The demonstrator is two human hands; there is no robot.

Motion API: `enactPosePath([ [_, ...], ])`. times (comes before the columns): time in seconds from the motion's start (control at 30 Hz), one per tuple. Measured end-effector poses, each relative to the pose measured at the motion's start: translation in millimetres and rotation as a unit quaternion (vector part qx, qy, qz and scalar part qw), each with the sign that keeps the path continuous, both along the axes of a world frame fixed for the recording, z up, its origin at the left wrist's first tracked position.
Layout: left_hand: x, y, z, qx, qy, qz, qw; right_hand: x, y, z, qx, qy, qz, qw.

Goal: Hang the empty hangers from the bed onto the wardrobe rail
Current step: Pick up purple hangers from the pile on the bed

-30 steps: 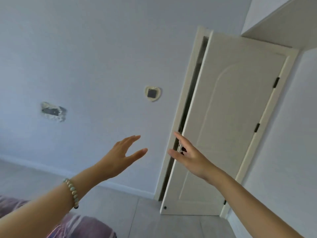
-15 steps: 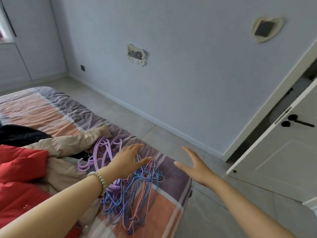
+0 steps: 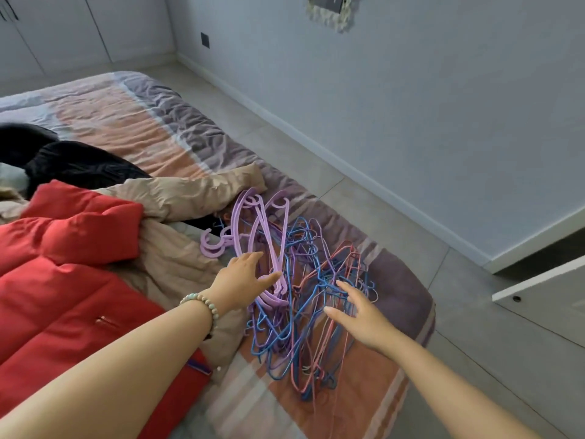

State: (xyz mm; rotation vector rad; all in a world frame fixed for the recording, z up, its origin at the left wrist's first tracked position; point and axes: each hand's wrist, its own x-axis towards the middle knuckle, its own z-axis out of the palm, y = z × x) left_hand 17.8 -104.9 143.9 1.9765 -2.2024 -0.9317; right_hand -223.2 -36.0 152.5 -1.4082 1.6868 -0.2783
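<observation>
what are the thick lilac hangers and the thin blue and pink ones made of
The thick lilac hangers look like moulded plastic, matt, with broad flat arms. The thin blue and pink hangers seem coated wire: slim rods, tangled.

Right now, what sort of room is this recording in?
Most likely a bedroom: a bed with a striped cover, a red jacket and a heap of hangers lying on it, and tall cupboard doors, perhaps a wardrobe, along the far wall.
</observation>
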Motion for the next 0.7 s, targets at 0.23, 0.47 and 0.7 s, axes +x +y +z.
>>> enactPosePath([
  [0.23,21.5,-22.7,-92.4,0.072,0.086,0.122,0.986,44.7,-36.0,-87.0,0.046,-0.053,-0.045,0.997],
  [0.47,20.7,-34.2,-156.6,0.096,0.204,0.201,0.953,80.5,-78.1,-144.2,0.044,-0.129,-0.109,0.985],
  [0.7,11.2,-52.7,-190.3,0.110,0.290,0.277,0.910,92.7,-112.0,-174.4,0.059,-0.117,-0.099,0.986],
])
